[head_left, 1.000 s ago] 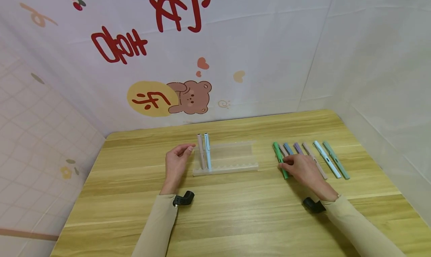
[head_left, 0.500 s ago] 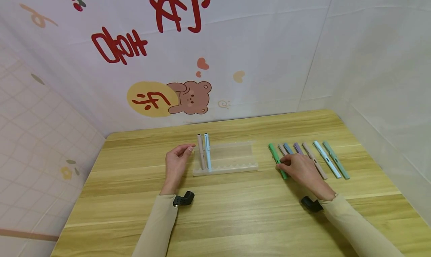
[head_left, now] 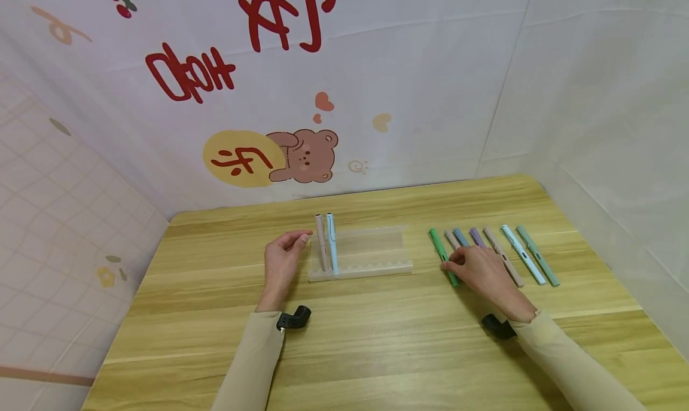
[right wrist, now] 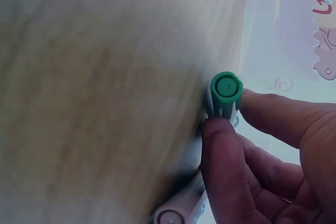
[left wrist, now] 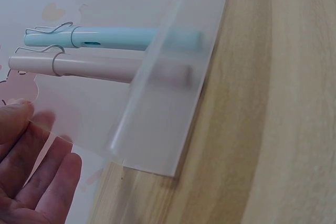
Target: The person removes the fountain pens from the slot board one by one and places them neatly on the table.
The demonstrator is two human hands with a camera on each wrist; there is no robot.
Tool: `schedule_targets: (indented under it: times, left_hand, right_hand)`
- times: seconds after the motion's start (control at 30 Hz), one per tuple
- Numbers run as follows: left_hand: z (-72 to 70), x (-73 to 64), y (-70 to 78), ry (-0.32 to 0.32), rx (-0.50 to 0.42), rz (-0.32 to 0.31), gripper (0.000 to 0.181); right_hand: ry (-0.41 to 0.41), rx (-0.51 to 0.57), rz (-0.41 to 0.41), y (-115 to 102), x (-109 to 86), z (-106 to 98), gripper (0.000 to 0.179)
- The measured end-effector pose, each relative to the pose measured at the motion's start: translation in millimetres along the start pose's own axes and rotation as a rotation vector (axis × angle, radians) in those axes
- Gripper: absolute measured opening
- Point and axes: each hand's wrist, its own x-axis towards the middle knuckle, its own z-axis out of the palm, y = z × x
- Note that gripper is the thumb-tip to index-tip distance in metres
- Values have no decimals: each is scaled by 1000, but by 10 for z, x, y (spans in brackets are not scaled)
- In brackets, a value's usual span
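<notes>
My left hand (head_left: 282,264) pinches the left edge of a clear pen rack (head_left: 371,270) between thumb and fingers, as the left wrist view shows. Leaning side by side in the rack's left end are a dusty-pink pen (head_left: 321,243) and a light blue pen (head_left: 331,246), clips up. On the right, my right hand (head_left: 487,276) holds a green pen (head_left: 437,243) by its lower barrel, close to the table. The right wrist view looks onto the green pen's round end (right wrist: 227,86), between thumb and finger.
Right of the green pen lies a row of several pens, partly covered by my right hand: a blue pen (head_left: 460,237), a purple pen (head_left: 476,236), a pale blue pen (head_left: 523,255) and a sage-green pen (head_left: 538,256) among them. A printed curtain (head_left: 430,100) stands behind the table.
The green pen's cap end has swung a little to the left, away from the row, and my right hand has shifted slightly left with it. My left hand and the rack stay put.
</notes>
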Motion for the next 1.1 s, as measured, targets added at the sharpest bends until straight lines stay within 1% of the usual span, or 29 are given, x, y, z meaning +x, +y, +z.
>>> schedule_targets:
  times: [0.23, 0.33, 0.47, 0.57, 0.67, 0.83, 0.9, 1.0, 1.1]
  left_hand:
    - [-1, -26, 52, 2, -8, -21, 21]
    - [-4, -25, 47, 2, -12, -18, 21]
    - [-12, -23, 36, -3, -23, -16, 21]
    - [-14, -15, 17, -7, -26, -7, 22]
    - [-14, -16, 15, -5, -22, -7, 21]
    - [-9, -17, 31, -2, -24, -20, 20]
    - [-6, -9, 20, -4, -34, -15, 20]
    - [-3, 1, 6, -6, -43, -7, 20]
    - [17, 72, -176, 4, -46, 3, 19]
  right_hand:
    - [23, 14, 22, -60, -28, -32, 17]
    - [52, 19, 26, -86, -39, -48, 18]
    - [114, 36, 13, -115, -57, -73, 22]
    - [160, 58, -13, -132, -72, -86, 23]
    - [189, 103, -47, -161, -78, -82, 22]
    - [224, 228, -154, -267, -44, -55, 18]
    - [236, 247, -196, -323, -31, -35, 18]
    - [239, 263, -239, -411, -9, 12, 18]
    - [226, 289, -255, -514, 17, 66, 19]
